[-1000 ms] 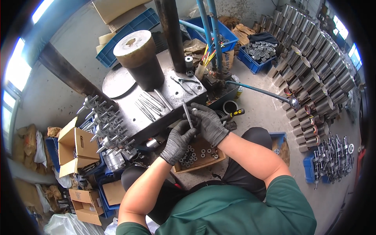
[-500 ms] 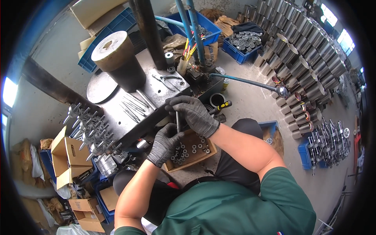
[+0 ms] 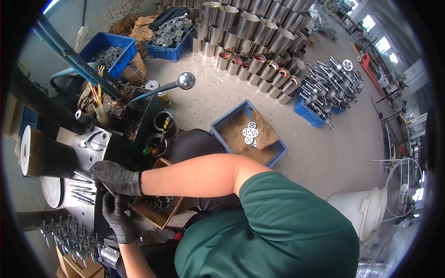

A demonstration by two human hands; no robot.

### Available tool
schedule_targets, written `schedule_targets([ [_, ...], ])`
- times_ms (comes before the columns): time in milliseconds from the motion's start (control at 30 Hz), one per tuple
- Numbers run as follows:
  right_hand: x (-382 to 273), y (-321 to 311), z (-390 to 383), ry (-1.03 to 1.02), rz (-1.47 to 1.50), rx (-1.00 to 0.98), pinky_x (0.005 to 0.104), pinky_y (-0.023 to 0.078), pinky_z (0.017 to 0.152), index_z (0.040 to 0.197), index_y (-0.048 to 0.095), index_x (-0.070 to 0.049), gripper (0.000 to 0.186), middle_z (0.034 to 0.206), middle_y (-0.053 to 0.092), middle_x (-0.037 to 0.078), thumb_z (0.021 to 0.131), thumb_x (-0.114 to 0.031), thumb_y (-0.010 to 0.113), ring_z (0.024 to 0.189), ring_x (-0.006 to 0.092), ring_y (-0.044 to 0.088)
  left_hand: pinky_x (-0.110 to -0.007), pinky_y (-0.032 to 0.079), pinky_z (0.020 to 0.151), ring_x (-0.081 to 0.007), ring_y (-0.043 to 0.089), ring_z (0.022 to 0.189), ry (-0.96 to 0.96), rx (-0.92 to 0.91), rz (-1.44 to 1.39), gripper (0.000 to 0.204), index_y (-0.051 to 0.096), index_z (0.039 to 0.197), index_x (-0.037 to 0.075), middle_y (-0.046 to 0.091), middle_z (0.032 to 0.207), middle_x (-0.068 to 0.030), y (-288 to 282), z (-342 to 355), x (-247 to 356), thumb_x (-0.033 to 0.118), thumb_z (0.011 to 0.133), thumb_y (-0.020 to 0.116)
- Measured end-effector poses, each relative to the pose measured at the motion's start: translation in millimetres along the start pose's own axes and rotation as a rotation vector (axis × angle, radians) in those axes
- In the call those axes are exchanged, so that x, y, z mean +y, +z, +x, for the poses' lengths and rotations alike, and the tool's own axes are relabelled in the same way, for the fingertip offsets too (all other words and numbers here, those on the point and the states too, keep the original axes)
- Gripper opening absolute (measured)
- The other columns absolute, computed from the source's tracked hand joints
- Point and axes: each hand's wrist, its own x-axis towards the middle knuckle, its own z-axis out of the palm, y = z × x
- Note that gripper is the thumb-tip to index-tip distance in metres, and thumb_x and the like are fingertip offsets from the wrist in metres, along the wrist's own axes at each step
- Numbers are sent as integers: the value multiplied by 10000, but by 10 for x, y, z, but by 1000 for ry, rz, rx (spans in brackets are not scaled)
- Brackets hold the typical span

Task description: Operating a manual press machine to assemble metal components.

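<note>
My gloved right hand (image 3: 117,178) is closed at the front edge of the metal press table. Just below it, my gloved left hand (image 3: 119,215) is closed too. A thin metal rod (image 3: 109,189) bridges the two hands, its ends hidden by the gloves. Beside them on the table lie several thin dark rods (image 3: 82,192) and a pair of pliers (image 3: 95,140). Under my hands stands a wooden box (image 3: 153,214) holding small metal rings (image 3: 160,203).
A blue tray (image 3: 214,131) with white wheel-shaped parts (image 3: 251,133) sits on the floor. A ball-ended lever (image 3: 186,80) juts out over the floor. Stacked metal cylinders (image 3: 245,25) stand at the back, and shafts (image 3: 330,85) rise from a blue crate (image 3: 308,112) at right.
My view has swung to the right, so the press and hands now appear further left. The blue tray on the floor has come fully into view. Both hands still hold the rod.
</note>
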Motion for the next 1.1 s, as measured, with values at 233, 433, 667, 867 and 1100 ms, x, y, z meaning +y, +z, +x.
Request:
schedule_targets([
  [233,-858,-13,-109,447,865,-18,446,558,905,1065,714,-6,250,939,714,196,923,-145,561,896,370,704,-366,523,1012,-226,614,1214,77,268,1,549,476,1506,15,613,1380,-104,-605,-86,-378,153,1011,672],
  [433,-873,-940,-191,-205,434,234,477,563,810,992,680,-14,204,878,693,213,897,-194,679,863,397,699,-359,461,1075,-216,581,1259,210,99,27,648,504,1501,12,586,1444,-101,-565,-183,-337,374,1003,706],
  [667,112,-3129,-1526,174,7,-158,450,560,858,1249,696,-31,368,971,694,180,953,-247,657,941,368,696,-317,508,925,-164,615,1026,16,-81,407,399,650,1242,-10,668,1117,-63,-226,-362,303,325,1027,674],
  [867,1551,-3731,-3440,1051,-571,-520,450,532,996,1218,742,-101,342,1228,723,198,938,-276,653,1178,340,676,-315,517,925,-175,641,1010,-69,-229,370,294,665,1225,0,684,1128,-82,-132,-464,-270,192,1008,713],
  [1100,2549,-3585,-4361,1120,-906,-1033,400,588,918,1100,796,-62,376,1140,767,170,839,-330,755,1065,295,746,-404,570,830,-305,710,921,-69,-506,901,298,681,1166,11,681,1078,-182,51,-413,-489,44,876,744],
])
